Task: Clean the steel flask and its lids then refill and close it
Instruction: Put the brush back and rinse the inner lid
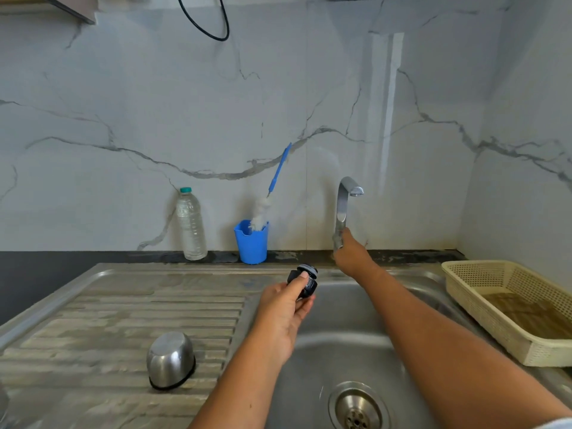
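**Rinsing the inner lid: tap about to be worked**

The steel sink [356, 339] fills the near half of your view, its ribbed drainboard [130, 320] running off to the left and its basin dry, as far as you can see. No water falls from the tap [344, 205]. On the right edge sits a cream plastic basket [464, 292]. On the counter [93, 257] at the far side stand a clear water bottle [191, 226] and a blue cup [251, 244] holding a bottle brush [272, 193]. The steel outer lid [171, 360] rests upside down on the drainboard, near left. The flask body is not in view.

Your right hand [351, 252] is closed around the base of the tap, at its lever. Your left hand [283, 311] has a firm grip on the black stopper lid [305, 280], thumb on top and fingers beneath, holding it over the basin's left side.

You look to be at the lid-washing step. Next you'd likely start the water, then bring the stopper right, under the spout, turning it so the threads and seal get flushed.
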Motion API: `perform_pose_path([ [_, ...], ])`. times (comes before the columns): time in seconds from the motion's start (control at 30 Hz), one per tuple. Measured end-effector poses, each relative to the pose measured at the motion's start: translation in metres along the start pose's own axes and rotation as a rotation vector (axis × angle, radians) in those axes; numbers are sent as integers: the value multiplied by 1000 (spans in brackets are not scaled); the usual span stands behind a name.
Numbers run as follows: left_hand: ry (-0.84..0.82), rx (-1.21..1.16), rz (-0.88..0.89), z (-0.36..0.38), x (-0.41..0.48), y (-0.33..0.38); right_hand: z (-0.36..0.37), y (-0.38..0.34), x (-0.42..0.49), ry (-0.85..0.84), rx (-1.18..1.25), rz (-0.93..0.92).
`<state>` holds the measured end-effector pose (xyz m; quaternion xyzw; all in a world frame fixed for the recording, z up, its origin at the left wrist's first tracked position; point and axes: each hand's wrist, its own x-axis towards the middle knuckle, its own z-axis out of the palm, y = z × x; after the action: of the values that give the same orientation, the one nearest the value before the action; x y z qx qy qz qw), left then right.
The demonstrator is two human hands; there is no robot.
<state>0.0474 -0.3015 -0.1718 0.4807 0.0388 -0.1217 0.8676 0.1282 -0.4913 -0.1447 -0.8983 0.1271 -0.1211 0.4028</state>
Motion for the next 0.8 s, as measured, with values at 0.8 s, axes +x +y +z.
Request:
perform_pose_path([
  [0.8,-58,863,290,87,38,-29,-47,15,-96,-229,1132,467],
])
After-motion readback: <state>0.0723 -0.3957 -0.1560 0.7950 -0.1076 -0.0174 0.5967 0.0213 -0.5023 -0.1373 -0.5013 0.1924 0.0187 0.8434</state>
